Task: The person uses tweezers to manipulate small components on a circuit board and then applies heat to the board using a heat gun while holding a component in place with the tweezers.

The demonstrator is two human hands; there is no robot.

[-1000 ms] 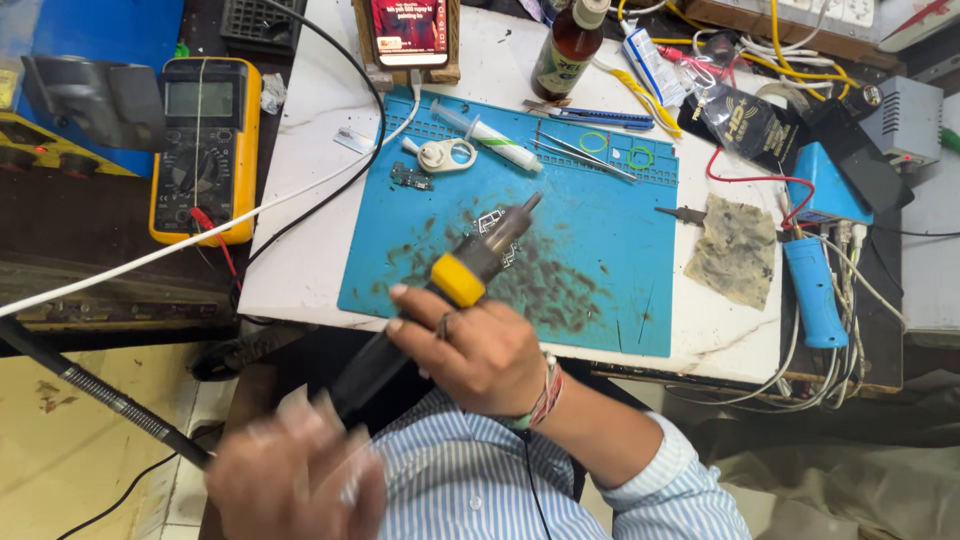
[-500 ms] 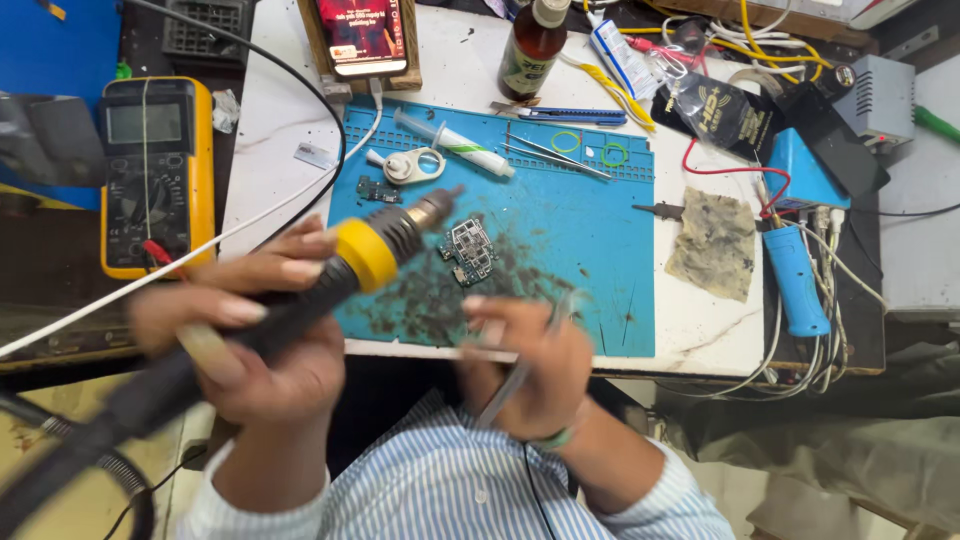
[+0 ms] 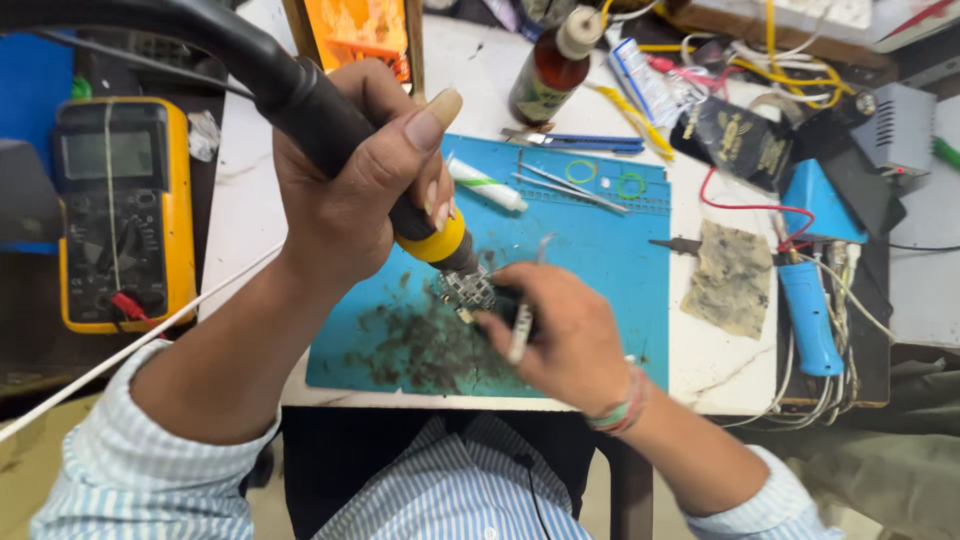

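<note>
L hand (image 3: 345,190) is wrapped tight round the black handle of a hot-air tool (image 3: 300,105), fingers closed, thumb laid along the grip to steady it. Nozzle end w/ yellow collar angles down at a small circuit board (image 3: 468,290), which sits mid blue mat (image 3: 610,260), just right of the dark sooty patch. R hand (image 3: 565,335) is closed on thin metal tweezers (image 3: 522,325), tips at the board's near-right edge, prob. to pin it so it won't shift under the nozzle.

Mat covers the white counter (image 3: 240,200), likely to shield it from heat. Far edge of mat: white tube (image 3: 485,183), spare tweezers (image 3: 565,187), two green rubber bands. Brown bottle (image 3: 550,70) beyond. Yellow multimeter (image 3: 120,210) far left, off the counter. Stained cloth (image 3: 735,275) and blue-handled tool (image 3: 810,315) at right, w/in reach.
</note>
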